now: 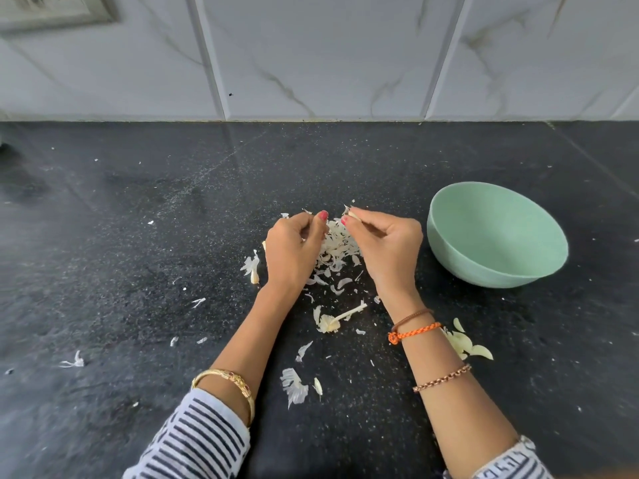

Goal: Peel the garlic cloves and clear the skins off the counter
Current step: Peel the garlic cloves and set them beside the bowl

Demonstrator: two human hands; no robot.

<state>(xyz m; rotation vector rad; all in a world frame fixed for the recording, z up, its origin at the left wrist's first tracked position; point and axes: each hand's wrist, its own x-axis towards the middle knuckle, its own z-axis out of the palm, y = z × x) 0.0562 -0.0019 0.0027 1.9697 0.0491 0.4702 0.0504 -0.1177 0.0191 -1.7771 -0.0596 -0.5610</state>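
My right hand (389,248) pinches a small garlic clove (352,213) between thumb and fingertips, a bit of skin sticking up from it. My left hand (294,247) hovers beside it with fingers curled; a tiny skin scrap shows at its fingertips, and I cannot tell if it is held. Between and under both hands lies a heap of pale garlic skins (337,248) on the black counter (138,271). More skins lie nearer me (294,387), with a garlic stem and root piece (333,321). Some pale pieces (466,345) rest beside my right forearm.
A mint-green bowl (498,271) stands on the counter just right of my right hand; its inside is hidden from here. A white marbled tile wall (311,63) closes the back, with a switch plate (52,8) at top left. Small skin scraps (74,361) dot the left counter.
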